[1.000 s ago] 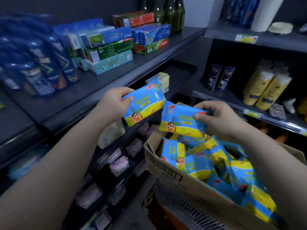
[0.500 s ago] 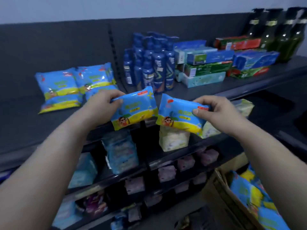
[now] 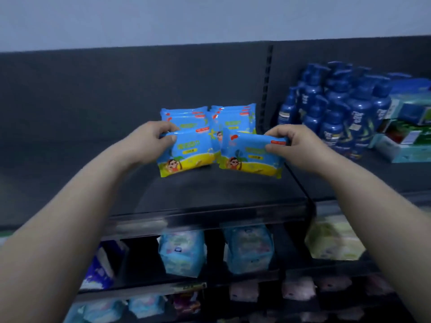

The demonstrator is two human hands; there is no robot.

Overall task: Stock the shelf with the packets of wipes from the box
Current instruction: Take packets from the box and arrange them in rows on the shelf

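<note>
Centrally, the left hand (image 3: 151, 141) pinches the top left corner of one wipes packet (image 3: 189, 155), thumb in front and fingers curled behind. The right hand (image 3: 293, 145) pinches the top right corner of a second wipes packet (image 3: 251, 159) the same way. Both packets are soft, glossy plastic pillows, blue above and yellow below with a cartoon figure, and their lower edges sit at or just above the shelf (image 3: 210, 192); I cannot tell which. At twelve o'clock from the hands, two stacks of stocked packets (image 3: 235, 115) lie side by side, just behind the held pair.

The shelf is a flat, matt dark grey deck with a glossy front rail. A dark back panel (image 3: 116, 89) rises behind it, split by a slotted upright (image 3: 265, 89), with a pale wall (image 3: 186, 17) above. At three o'clock stand clustered dark blue bottles (image 3: 335, 108), then stacked cardboard cartons (image 3: 405, 141). At six o'clock, lower shelves carry puffy pastel packs (image 3: 182, 252).
</note>
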